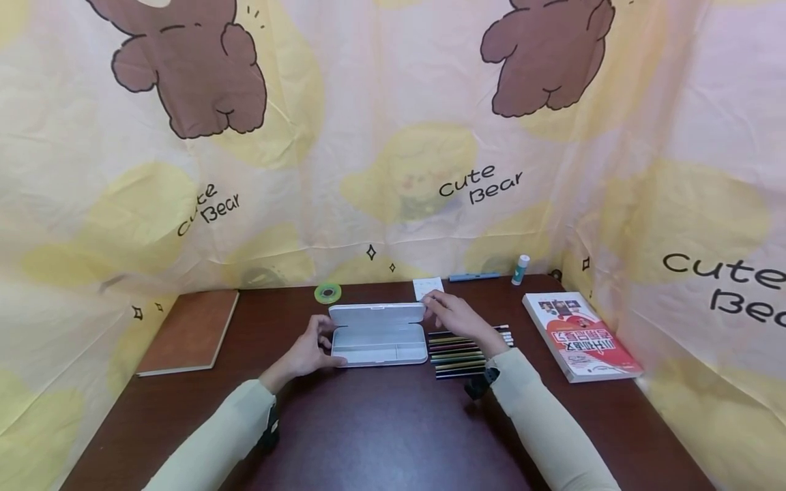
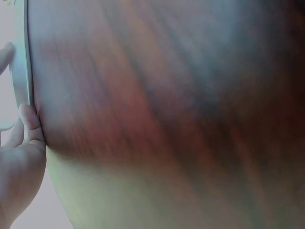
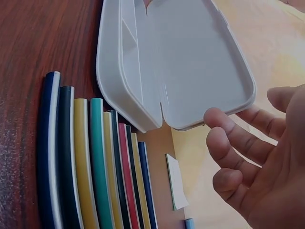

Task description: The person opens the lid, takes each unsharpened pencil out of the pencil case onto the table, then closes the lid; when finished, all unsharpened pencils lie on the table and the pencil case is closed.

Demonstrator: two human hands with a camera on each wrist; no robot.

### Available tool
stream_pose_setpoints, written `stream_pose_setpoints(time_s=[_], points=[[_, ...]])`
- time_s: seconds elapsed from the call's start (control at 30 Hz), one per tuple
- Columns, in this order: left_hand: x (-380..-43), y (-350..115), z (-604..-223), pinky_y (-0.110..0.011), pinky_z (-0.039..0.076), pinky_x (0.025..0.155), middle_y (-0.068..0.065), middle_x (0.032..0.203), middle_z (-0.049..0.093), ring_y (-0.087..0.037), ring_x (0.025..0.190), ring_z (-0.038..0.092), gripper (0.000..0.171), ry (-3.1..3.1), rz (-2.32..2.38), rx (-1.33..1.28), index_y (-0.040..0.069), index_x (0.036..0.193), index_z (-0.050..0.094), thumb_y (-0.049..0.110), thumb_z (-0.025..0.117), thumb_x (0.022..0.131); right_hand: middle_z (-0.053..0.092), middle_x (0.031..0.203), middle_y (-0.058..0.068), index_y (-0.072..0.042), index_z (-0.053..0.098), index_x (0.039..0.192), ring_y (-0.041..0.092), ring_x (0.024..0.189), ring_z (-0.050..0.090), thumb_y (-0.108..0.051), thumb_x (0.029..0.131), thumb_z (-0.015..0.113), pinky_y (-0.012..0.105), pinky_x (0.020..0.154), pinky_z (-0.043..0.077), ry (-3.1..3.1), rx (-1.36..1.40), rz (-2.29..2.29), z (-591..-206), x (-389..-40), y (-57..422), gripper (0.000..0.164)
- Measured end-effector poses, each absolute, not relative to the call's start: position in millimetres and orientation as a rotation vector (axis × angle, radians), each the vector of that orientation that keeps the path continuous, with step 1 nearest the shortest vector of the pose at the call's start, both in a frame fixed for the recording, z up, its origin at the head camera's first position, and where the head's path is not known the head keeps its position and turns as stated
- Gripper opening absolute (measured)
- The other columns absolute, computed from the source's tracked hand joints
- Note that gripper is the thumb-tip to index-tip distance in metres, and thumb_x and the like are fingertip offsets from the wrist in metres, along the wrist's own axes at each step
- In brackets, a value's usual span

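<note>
A white pencil case (image 1: 368, 354) lies on the table with its lid (image 1: 377, 314) raised, showing bare compartments split by dividers. My left hand (image 1: 305, 349) grips its left end, thumb on the front edge and fingers curled behind. At the lid's right corner is my right hand (image 1: 455, 316); in the right wrist view its fingertips (image 3: 215, 117) touch the lid's edge, with the thumb apart from it. Several colored pencils (image 1: 457, 354) lie side by side just right of the case, partly under my right wrist.
Behind the case are a roll of green tape (image 1: 328, 293), a white paper note (image 1: 428, 288), a blue pen (image 1: 473, 277) and an upright glue stick (image 1: 520, 270). A brown notebook (image 1: 190, 331) lies at left, a red-and-white book (image 1: 580, 335) at right. A printed curtain (image 1: 381, 157) hangs behind the table.
</note>
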State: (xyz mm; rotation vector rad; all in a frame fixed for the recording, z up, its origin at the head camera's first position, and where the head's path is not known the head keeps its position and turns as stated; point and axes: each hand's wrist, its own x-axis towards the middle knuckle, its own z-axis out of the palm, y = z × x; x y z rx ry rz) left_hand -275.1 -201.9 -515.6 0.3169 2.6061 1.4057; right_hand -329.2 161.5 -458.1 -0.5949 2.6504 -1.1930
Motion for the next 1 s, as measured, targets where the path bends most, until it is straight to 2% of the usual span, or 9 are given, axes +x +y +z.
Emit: stream_pose_setpoints(time_s=[0.1, 0.2, 0.37, 0.53, 0.63, 0.73, 1.0], points=[[-276, -202, -516, -0.024, 0.047, 0.072, -0.016, 0.142, 0.055, -0.022, 0.094, 0.057, 0.095, 2.593, 1.439, 0.335, 0.014, 0.137, 0.026, 0.022, 0.093, 0.070, 0.071, 0.097, 0.010, -0.019, 0.064, 0.111, 0.025, 0.077, 0.064, -0.042, 0.107, 0.043, 0.033, 0.070, 0.050, 2.634, -0.612, -1.186, -458, -327, 162, 0.031], [-275, -202, -515, -0.025, 0.047, 0.070, -0.016, 0.138, 0.056, -0.022, 0.094, 0.057, 0.095, 2.615, 1.413, 0.366, 0.017, 0.141, 0.028, 0.023, 0.092, 0.070, 0.071, 0.096, 0.010, -0.019, 0.064, 0.107, 0.022, 0.079, 0.063, -0.042, 0.105, 0.046, 0.032, 0.070, 0.050, 2.614, -0.651, -1.144, -460, -325, 162, 0.029], [-273, -202, -512, -0.026, 0.048, 0.069, -0.011, 0.124, 0.057, -0.021, 0.095, 0.057, 0.085, 2.680, 1.329, 0.401, 0.021, 0.137, 0.042, 0.027, 0.093, 0.069, 0.070, 0.099, 0.004, -0.025, 0.064, 0.106, 0.015, 0.082, 0.060, -0.046, 0.101, 0.055, 0.032, 0.072, 0.050, 2.610, -0.719, -1.016, -463, -319, 164, 0.023], [-271, -202, -511, -0.029, 0.047, 0.077, -0.005, 0.113, 0.059, -0.019, 0.096, 0.057, 0.072, 2.674, 1.301, 0.315, 0.026, 0.133, 0.051, 0.041, 0.088, 0.073, 0.070, 0.104, -0.006, -0.025, 0.066, 0.117, 0.011, 0.094, 0.063, -0.048, 0.095, 0.063, 0.033, 0.081, 0.052, 2.616, -0.744, -0.912, -470, -316, 165, 0.032], [-271, -203, -510, -0.032, 0.046, 0.082, -0.002, 0.118, 0.059, -0.018, 0.099, 0.056, 0.062, 2.657, 1.305, 0.269, 0.027, 0.131, 0.054, 0.050, 0.081, 0.080, 0.070, 0.108, -0.006, -0.025, 0.065, 0.122, 0.011, 0.100, 0.063, -0.049, 0.093, 0.066, 0.035, 0.086, 0.052, 2.625, -0.729, -0.870, -473, -315, 164, 0.038], [-271, -203, -510, -0.033, 0.046, 0.083, -0.002, 0.120, 0.059, -0.019, 0.101, 0.056, 0.057, 2.658, 1.302, 0.257, 0.027, 0.129, 0.055, 0.053, 0.077, 0.083, 0.070, 0.113, -0.003, -0.025, 0.065, 0.125, 0.013, 0.105, 0.064, -0.048, 0.092, 0.068, 0.038, 0.090, 0.053, 2.647, -0.734, -0.838, -475, -313, 163, 0.040], [-272, -201, -509, -0.035, 0.046, 0.084, -0.002, 0.123, 0.056, -0.019, 0.100, 0.056, 0.060, 2.682, 1.245, 0.253, 0.028, 0.124, 0.058, 0.050, 0.085, 0.075, 0.069, 0.123, 0.004, -0.022, 0.063, 0.127, 0.019, 0.116, 0.063, -0.045, 0.088, 0.074, 0.043, 0.098, 0.050, 2.700, -0.751, -0.779, -480, -309, 158, 0.046]])
